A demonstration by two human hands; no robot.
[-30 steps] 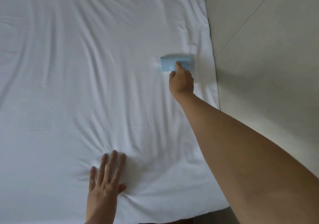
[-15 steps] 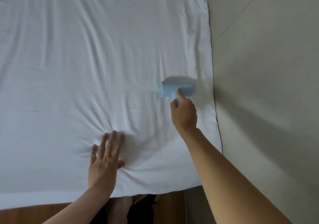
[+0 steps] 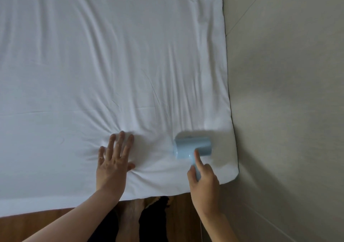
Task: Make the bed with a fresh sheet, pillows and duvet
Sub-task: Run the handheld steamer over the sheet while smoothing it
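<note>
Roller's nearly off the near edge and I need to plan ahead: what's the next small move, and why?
Probably lift the blue roller and set it down further up the sheet for another pass: the right hand has it near the bed's near edge, while creases fan out around the left hand pressing flat.

I see the white sheet [image 3: 111, 55] lying open and bare to the left and far side. On the right, a wall [image 3: 288, 92] runs tight along the bed's edge, and the blue roller [image 3: 193, 147] sits near that corner, beside the wall.
</note>
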